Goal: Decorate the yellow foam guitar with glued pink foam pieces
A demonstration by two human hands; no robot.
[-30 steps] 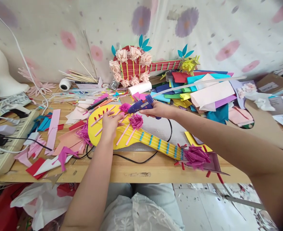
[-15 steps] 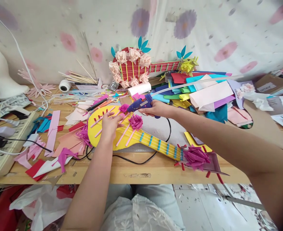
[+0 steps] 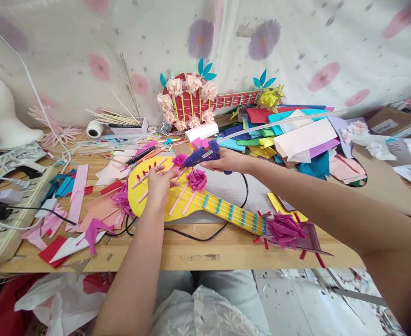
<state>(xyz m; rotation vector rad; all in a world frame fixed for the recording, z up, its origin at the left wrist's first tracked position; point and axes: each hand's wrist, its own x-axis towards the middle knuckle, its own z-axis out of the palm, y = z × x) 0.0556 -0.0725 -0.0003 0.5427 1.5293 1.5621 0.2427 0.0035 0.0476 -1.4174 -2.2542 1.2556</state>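
Yellow guitar [image 3: 191, 200] lies flat on the table [image 3: 205, 249], its neck running toward my right. My left hand [image 3: 159, 183] presses on the guitar body, fingers loosely spread over the pink strips, just as it did a second ago. My right hand [image 3: 226, 160] stays wrapped around the blue glue gun [image 3: 201, 155], nozzle at the small magenta flower [image 3: 180, 159] on the body's far edge; hand and gun have barely moved. A second flower [image 3: 197, 178] sits just beneath the gun. Only my view has dipped slightly, so everything sits a touch higher in frame.
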